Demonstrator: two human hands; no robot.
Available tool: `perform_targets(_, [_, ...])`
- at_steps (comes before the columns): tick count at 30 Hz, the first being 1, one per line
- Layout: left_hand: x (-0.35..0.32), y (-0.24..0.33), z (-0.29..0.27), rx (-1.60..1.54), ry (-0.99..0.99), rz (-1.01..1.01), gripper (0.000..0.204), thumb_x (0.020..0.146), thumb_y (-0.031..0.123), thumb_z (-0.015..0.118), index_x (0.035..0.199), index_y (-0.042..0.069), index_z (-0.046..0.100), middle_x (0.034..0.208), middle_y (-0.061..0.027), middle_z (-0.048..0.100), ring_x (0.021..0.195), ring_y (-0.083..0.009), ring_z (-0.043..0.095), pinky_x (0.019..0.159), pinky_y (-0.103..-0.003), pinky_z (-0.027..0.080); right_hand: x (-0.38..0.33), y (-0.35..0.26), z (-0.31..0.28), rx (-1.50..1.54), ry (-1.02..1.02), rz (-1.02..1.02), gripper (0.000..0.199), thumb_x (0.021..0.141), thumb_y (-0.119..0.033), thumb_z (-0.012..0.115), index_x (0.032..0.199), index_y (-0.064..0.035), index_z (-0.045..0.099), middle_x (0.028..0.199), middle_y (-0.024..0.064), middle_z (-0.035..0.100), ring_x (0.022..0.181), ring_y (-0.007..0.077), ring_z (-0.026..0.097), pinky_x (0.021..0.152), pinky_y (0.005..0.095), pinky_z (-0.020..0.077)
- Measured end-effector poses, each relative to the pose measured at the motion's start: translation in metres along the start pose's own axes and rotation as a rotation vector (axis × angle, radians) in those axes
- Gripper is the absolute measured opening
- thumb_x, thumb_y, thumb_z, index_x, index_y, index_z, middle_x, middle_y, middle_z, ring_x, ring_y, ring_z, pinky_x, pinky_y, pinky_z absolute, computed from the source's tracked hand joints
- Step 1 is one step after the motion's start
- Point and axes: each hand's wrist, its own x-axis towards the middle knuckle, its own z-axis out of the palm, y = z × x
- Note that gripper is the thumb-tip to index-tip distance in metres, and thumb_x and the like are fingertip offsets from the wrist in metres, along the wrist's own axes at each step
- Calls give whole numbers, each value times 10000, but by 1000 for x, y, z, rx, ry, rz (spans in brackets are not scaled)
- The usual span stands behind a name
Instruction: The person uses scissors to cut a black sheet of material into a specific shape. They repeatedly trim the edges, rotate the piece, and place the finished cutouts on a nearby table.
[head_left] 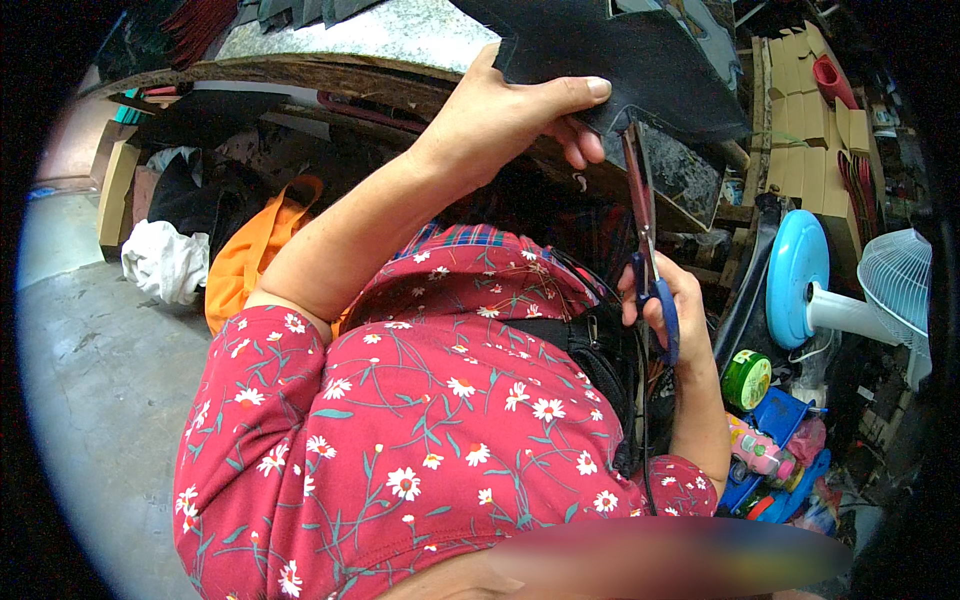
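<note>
My left hand [535, 110] grips the near edge of a black sheet of material [640, 70], thumb on top and fingers curled beneath. The sheet lies partly over the worktable and overhangs its near edge. In my right hand [670, 300] is a pair of scissors [643, 200] with dark blue handles, my fingers through the loops. Its long blades point away from me, and their tips meet the sheet's edge just right of my left fingers. A small pale curl hangs below my left fingers; what it is I cannot make out.
The worktable [340, 45] has a pale, worn top and a wooden rim. To the right stand a blue and white fan [800, 280], a round green tub [746, 380] and stacked cream cardboard pieces [800, 120]. On the left, an orange bag [250, 250] and white cloth [165, 262] rest near the floor.
</note>
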Motion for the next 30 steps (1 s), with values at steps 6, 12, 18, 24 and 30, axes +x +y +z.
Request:
perform_targets(6, [3,-8,-3,69,24,-65,168,841,125,656,913,-12,590,735,-112,646,579,-189,650,501,-290,539,-2,-2,-10,-119,23,120,111,782,-59,653,772,-3,558,589,3,518,485,72,513,450,211,396])
perform_targets(12, [10,-8,-15,66,49,-109,243,840,124,625,1031,-14,563,868,-135,659,677,-222,666,590,-325,570,-10,-2,-25,94,-19,-35,732,707,-696,638,881,10,552,666,43,559,533,103,545,483,210,395])
perform_targets(18, [8,-7,-18,-14,-97,-199,369,814,135,673,1122,-9,532,891,-127,662,708,-223,677,559,-302,569,-5,-1,-34,-22,277,45,482,906,-505,527,926,-23,542,615,22,553,528,79,507,506,188,363])
perform_targets(24, [5,-6,-23,40,-125,-205,307,823,148,668,1073,-1,571,845,-101,666,646,-211,670,526,-291,554,-11,-2,-33,-211,219,351,290,913,-280,585,772,-29,558,535,4,512,428,99,515,402,218,361])
perform_targets(30, [5,-8,-27,68,-94,-140,299,824,178,594,1058,-7,582,872,-75,651,750,-184,641,583,-333,564,-27,-18,-32,-816,209,313,294,784,-259,708,706,-12,567,534,88,470,486,134,479,486,331,381])
